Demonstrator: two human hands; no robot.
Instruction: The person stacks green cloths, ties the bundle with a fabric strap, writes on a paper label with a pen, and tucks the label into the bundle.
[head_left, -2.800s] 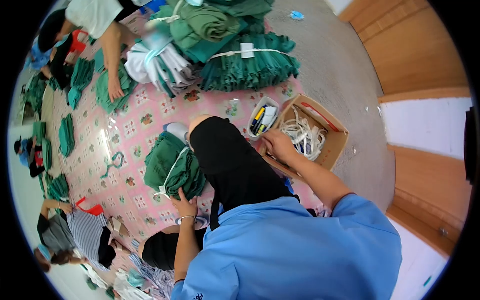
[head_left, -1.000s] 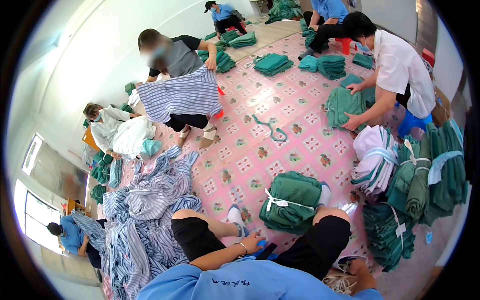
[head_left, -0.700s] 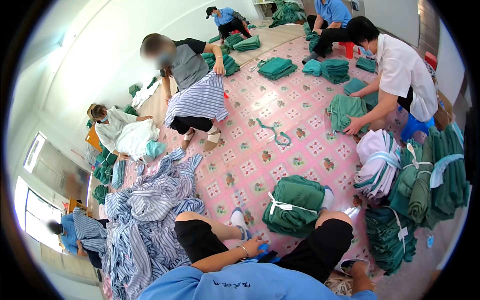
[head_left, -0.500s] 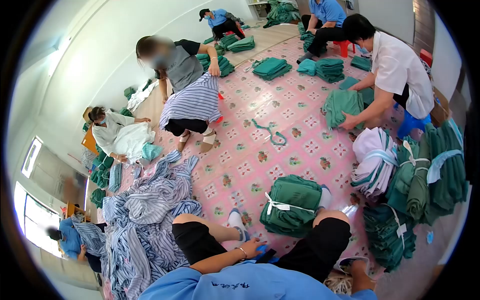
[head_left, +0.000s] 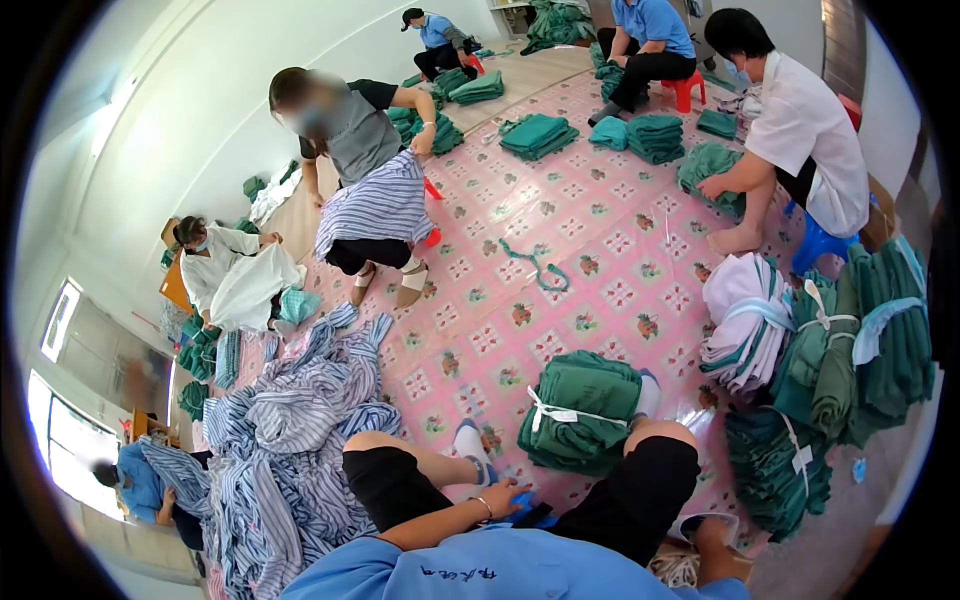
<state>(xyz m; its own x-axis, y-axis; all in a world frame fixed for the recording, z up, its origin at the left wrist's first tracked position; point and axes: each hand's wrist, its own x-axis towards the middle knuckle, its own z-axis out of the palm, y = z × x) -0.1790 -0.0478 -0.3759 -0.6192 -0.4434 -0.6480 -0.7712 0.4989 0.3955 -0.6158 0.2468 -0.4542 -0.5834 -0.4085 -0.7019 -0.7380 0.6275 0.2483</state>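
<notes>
Dark-green folded-cloth bundle, tied w/ thin white cord (head_left: 585,378), is sitting on the pink patterned floor covering (head_left: 455,345) between the wearer's feet, close by the R sock & knee. White cord & tag (head_left: 563,413) are showing across the near side. L hand (head_left: 502,499) is resting btwn the thighs, by a bright-blue item (head_left: 524,507), fingers loosely curling; can't tell if they're gripping it. R hand (head_left: 712,536) is reaching down by a white-rimmed container (head_left: 735,528), near white cords (head_left: 678,569); its fingers aren't showing clearly, so can't tell if they're holding anything. Neither hand is touching the bundle.

Handling (est.): bundle is prob. weighing a fair bit, many layers; cloth is looking soft, squashy, not slippery, nothing fragile. Cord is pinching the middle, so the ends are likely sagging & loose folds slipping if lifted by one corner. Best hold: both hands under opp. ends, palms pressing inward, fingers going beneath the bottom layer. Cord is looking thin, prob. cutting into fingers & sliding, so not ideal as a handle.
</notes>
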